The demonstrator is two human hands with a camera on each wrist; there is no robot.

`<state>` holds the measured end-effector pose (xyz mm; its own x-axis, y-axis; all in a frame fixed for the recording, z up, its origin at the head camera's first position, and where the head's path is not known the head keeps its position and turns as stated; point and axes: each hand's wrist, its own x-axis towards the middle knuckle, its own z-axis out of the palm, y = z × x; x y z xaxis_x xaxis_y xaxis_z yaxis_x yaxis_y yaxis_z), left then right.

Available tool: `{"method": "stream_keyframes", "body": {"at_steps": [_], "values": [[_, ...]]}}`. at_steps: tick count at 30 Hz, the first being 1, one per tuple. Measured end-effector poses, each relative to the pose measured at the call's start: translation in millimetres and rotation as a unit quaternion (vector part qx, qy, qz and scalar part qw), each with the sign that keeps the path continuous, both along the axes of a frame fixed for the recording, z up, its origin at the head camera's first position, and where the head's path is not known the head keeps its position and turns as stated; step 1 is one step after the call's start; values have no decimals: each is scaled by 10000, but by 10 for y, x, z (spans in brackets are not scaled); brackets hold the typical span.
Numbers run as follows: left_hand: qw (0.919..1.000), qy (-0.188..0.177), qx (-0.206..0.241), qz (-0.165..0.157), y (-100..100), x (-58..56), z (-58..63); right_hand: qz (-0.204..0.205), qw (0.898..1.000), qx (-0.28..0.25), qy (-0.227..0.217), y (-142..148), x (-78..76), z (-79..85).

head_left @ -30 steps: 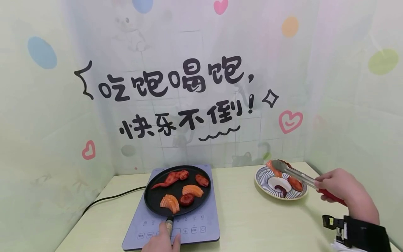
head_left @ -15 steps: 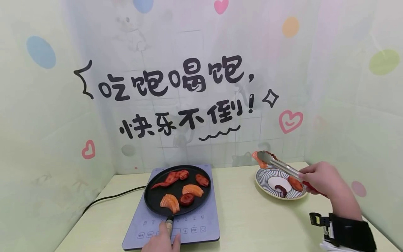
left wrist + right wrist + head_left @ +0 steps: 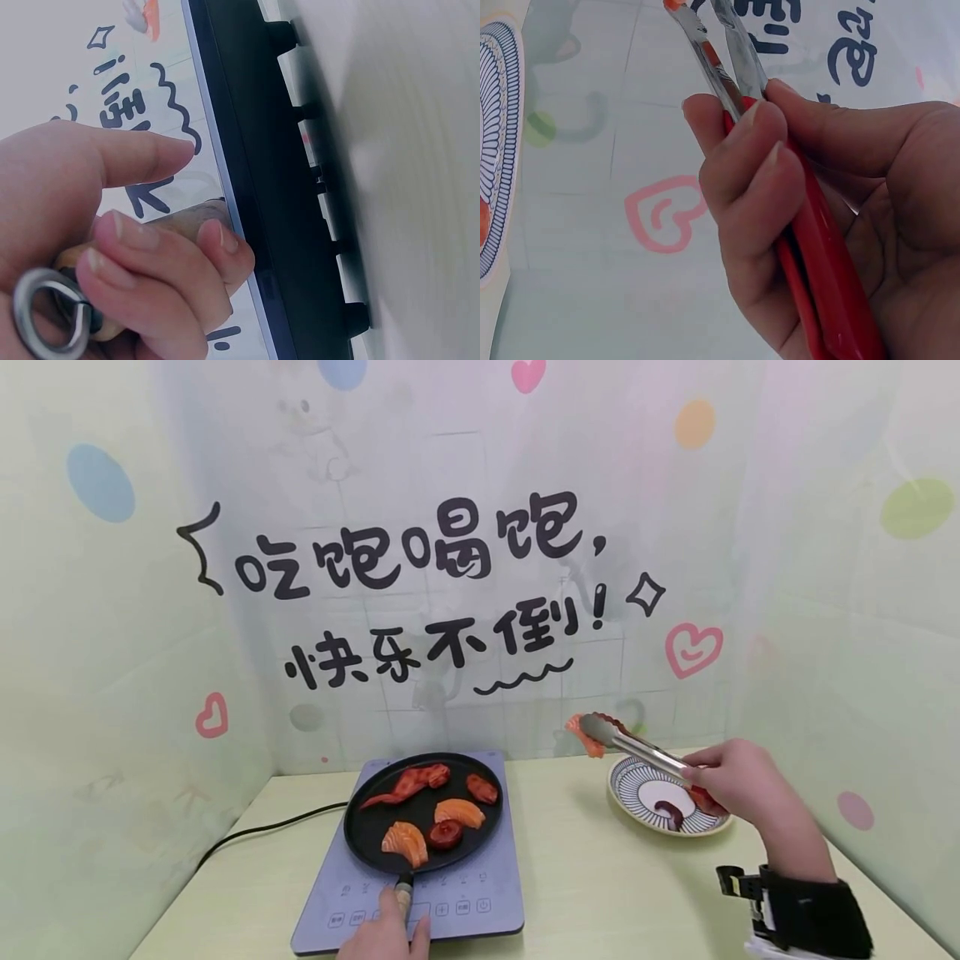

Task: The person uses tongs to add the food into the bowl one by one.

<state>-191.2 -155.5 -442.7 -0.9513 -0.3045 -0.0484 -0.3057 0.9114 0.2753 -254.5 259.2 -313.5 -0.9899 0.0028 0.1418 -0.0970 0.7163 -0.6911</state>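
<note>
My left hand (image 3: 386, 935) grips the wooden handle (image 3: 184, 223) of a round black frying pan (image 3: 367, 839); in the left wrist view the fingers curl round it. Orange salmon slices (image 3: 403, 843) and several red food pieces lie in the pan. Red-handled metal tongs (image 3: 645, 750) are in my right hand (image 3: 738, 781), which curls round the grips in the right wrist view. A salmon slice (image 3: 585, 739) is pinched at their tips, raised left of a patterned plate (image 3: 618, 800). On that plate lie a dark purple tentacle-like piece (image 3: 670, 812) and a red-orange piece (image 3: 708, 803), partly covered by my hand.
The pan stands on a blue-grey induction cooker (image 3: 502, 889), its black cord (image 3: 277, 827) trailing left over the pale table (image 3: 585, 885). Behind the table rises a printed wall sheet (image 3: 450, 460), with side sheets left and right.
My right hand has moved left with the tongs, lifting the salmon slice off the plate and carrying it past the plate's left edge. The left hand and the pan stay still.
</note>
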Motion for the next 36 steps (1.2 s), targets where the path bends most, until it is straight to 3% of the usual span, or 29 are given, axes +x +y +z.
{"method": "stream_keyframes", "body": {"at_steps": [5,13,31,34,36], "values": [[10000,11,-6,-14,-10,-10,-22,115,9999,-77,-12,-112,16,20],[9999,86,10,-59,4,41,56,35,9994,-347,-5,-276,0,31],[9999,86,14,-100,2,69,104,399,9989,-196,141,-684,25,-1],[9999,42,28,-115,-25,19,27,531,9983,-120,196,-758,19,-27],[10000,0,21,-69,-68,-63,-102,585,9980,-101,198,-807,12,-48]]}}
